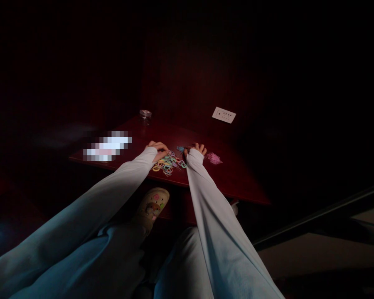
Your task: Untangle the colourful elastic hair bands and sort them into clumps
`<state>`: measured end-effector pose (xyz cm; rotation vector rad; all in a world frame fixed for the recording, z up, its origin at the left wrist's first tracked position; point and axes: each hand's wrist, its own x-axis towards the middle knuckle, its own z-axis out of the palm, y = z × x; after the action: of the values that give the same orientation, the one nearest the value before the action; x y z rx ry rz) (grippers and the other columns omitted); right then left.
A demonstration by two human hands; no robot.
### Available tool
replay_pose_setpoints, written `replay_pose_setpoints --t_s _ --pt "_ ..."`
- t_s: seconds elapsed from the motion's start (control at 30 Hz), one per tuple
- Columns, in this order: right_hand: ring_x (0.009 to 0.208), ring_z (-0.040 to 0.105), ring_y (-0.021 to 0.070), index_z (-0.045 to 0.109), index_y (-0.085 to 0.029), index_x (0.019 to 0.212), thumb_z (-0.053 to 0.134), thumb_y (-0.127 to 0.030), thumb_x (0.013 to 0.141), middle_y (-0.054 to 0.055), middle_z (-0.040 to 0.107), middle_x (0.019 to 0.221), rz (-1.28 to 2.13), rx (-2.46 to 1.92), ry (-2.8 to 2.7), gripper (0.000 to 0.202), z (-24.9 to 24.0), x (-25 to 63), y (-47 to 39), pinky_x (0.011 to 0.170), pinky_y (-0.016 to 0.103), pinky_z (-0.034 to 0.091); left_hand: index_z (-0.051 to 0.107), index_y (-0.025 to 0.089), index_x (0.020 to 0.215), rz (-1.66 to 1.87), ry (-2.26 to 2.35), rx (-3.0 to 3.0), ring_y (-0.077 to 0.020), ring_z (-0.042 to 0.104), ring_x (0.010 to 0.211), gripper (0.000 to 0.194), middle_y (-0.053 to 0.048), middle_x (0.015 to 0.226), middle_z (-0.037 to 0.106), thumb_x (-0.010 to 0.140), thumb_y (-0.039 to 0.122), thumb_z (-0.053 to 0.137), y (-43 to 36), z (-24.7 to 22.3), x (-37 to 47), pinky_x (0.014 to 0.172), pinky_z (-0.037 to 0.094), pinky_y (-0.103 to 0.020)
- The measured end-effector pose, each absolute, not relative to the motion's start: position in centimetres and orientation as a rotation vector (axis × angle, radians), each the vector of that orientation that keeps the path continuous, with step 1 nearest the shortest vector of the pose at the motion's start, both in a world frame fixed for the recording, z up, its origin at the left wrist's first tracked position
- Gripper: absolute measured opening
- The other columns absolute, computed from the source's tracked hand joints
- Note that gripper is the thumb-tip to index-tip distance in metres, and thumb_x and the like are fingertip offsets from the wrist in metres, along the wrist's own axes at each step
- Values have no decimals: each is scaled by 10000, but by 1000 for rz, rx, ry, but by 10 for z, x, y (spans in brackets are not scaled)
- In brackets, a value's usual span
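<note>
I note: room dim, edges near black; dark red surface (237,176); white socket plate (224,115) on the dark reddish wall (187,79) behind.

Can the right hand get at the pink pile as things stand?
Likely yes: the pink pile lies on the table close by the right hand, on its outer side, and nothing visible stands between them.

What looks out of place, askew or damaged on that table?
Only the bright patch on the left of the table stands out: it is broken into coarse squares, hiding what is there. The coloured rings lie in a loose heap by the left hand, the jar stands upright, and I see no clear damage.
</note>
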<state>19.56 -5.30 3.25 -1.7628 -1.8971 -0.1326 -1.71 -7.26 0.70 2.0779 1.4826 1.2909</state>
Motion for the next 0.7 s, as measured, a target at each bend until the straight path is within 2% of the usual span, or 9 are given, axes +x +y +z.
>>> replay_pose_setpoints --t_s 0.23,0.37,0.43,0.53,0.7 --pt "1220 469 288 818 -262 979 599 -213 910 55 708 1186 122 -1637 -1676 236 28 205 -50 1087 465 308 795 274 936 1207 1346 2194 -264 585 1097 191 -18 1127 786 919 376 634 -70 9 -31 1063 405 -438" --pt "1011 559 225 796 -246 937 541 -220 931 31 709 934 214 -1362 -1865 256 21 216 -52 1007 386 400 781 289 1030 1193 1280 2293 -264 598 1185 221 -12 1266 753 932 382 605 -75 11 -30 1108 410 -455" --pt "938 588 206 795 -243 1009 542 -248 948 33 701 938 260 -1241 -2023 260 19 220 -53 954 352 445 763 312 1119 1161 1280 2344 -268 577 1278 256 2 1407 691 926 378 608 -77 11 -27 1142 406 -462" --pt "991 618 216 787 -229 1121 564 -279 968 70 712 1048 209 -1219 -2123 275 18 219 -57 975 352 470 724 319 1234 1173 1435 2297 -285 529 1388 329 -4 1547 588 938 391 599 -75 7 -24 1184 403 -464" --pt "1147 602 238 774 -221 1187 538 -268 1011 92 722 1147 74 -1358 -2154 299 19 204 -71 1079 365 447 681 256 1291 1270 1621 2002 -263 563 1384 403 -65 1481 630 1001 429 461 -66 3 -24 1211 408 -397"
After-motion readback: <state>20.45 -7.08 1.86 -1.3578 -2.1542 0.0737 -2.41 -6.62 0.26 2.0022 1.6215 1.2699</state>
